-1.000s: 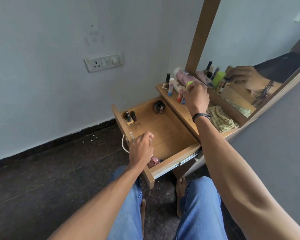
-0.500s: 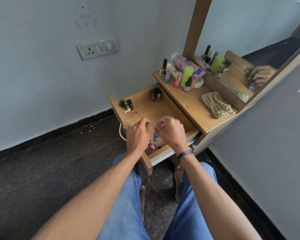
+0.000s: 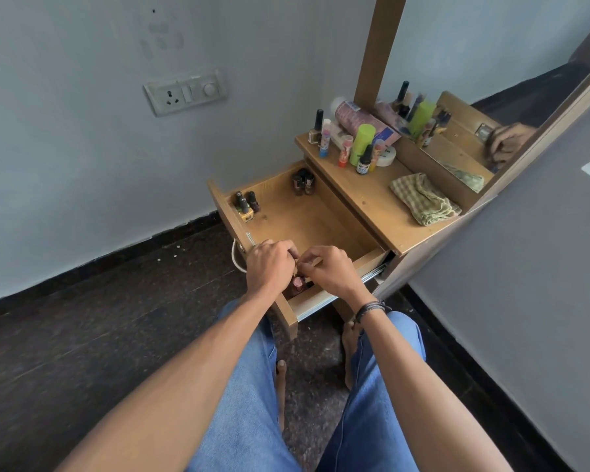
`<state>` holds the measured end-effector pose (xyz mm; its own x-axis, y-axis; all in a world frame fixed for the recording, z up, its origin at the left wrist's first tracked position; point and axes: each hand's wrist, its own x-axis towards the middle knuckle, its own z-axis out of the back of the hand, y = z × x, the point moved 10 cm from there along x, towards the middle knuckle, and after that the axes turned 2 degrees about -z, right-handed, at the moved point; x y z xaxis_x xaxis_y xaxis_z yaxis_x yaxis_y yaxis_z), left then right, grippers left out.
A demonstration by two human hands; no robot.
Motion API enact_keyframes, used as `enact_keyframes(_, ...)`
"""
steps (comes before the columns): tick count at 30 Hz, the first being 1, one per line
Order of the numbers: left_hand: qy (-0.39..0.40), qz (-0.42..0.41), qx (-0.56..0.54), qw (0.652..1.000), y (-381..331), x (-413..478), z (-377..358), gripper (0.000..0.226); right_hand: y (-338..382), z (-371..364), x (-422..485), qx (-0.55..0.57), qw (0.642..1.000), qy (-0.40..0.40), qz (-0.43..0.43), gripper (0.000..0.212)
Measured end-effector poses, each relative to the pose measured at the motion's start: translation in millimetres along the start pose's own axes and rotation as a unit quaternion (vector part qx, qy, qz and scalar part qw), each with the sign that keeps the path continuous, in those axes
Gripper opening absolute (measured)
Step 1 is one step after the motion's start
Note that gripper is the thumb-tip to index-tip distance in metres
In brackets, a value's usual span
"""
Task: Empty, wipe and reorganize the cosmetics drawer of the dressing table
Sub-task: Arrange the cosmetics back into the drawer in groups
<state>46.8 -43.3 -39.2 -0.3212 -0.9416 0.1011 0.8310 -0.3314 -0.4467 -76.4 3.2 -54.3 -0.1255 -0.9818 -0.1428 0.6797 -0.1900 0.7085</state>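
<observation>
The drawer [image 3: 307, 219] stands pulled out below the surface [image 3: 372, 195], with nail polish bottles [image 3: 246, 204] in its corners. The left hand [image 3: 272, 264] and right hand [image 3: 327, 267] meet over its near corner, fingers curled together. Whether they pinch anything I cannot tell. A checked cloth [image 3: 423, 199] lies on the surface.

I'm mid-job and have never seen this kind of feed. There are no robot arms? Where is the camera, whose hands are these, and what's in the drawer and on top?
No machine here: a person works bare-handed, and the single camera sits on their head, looking down past their arms. The left hand and right hand meet over the near corner of the open drawer, above a pinkish bottle; whether they pinch anything is hidden. Small nail polish bottles stand in two other corners. On the table top: a cluster of cosmetics and a checked cloth.
</observation>
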Motion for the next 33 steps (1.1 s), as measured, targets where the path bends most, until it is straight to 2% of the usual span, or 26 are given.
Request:
enact_keyframes(6,-0.001,0.002,0.003,1.000,-1.7,-0.1,2.1,0.027,-2.5,-5.9,2.2,0.002,0.998,0.057,-0.002,0.016)
enact_keyframes(11,0.003,0.004,0.006,1.000,-2.5,-1.4,3.5,0.028,-11.4,-7.2,7.3,-0.006,0.998,0.056,-0.026,0.019)
enact_keyframes(18,0.002,0.014,-0.002,1.000,0.2,-1.4,2.5,0.028,-4.0,-15.8,5.0,-0.113,0.989,0.093,-0.025,0.037)
enact_keyframes(33,-0.003,0.021,-0.005,1.000,1.7,-1.4,2.9,0.028,-3.9,-16.6,6.1,-0.128,0.987,0.099,-0.010,0.034)
